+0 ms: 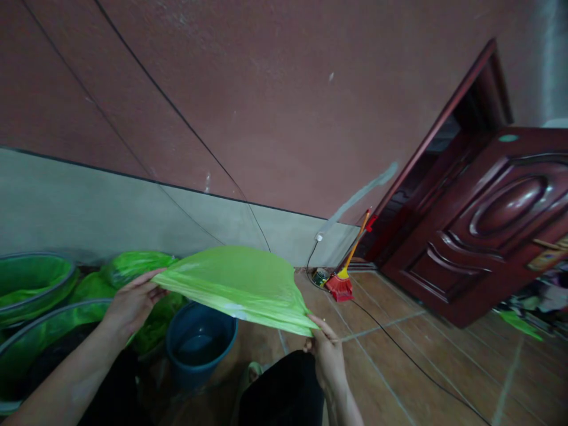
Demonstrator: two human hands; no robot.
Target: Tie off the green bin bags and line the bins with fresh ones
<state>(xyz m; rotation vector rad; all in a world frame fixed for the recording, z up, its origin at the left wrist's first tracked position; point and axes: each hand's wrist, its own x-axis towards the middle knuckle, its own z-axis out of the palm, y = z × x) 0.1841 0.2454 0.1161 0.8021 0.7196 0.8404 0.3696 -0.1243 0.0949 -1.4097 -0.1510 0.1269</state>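
A bright green plastic bag (pixel 239 278) is stretched out between my two hands, its near edge pulled nearly straight and its far part billowing up. My left hand (pixel 138 299) pinches the bag's left corner. At the right corner, my right hand (pixel 326 346) grips it between thumb and fingers. Below the bag, a blue bucket (pixel 199 343) stands on the floor, partly covered by it. Beside my left arm are round tubs lined with green plastic, one at the back (pixel 66 284) and a nearer tub (pixel 57 310).
Against the wall (pixel 266 106) leans a broom (pixel 344 278) with red bristles, near a small can (pixel 320 277). A black cable (pixel 408 346) crosses the tiled floor. To the right stands an open dark red door (pixel 488 231). More green bags (pixel 137 266) lie behind the tubs.
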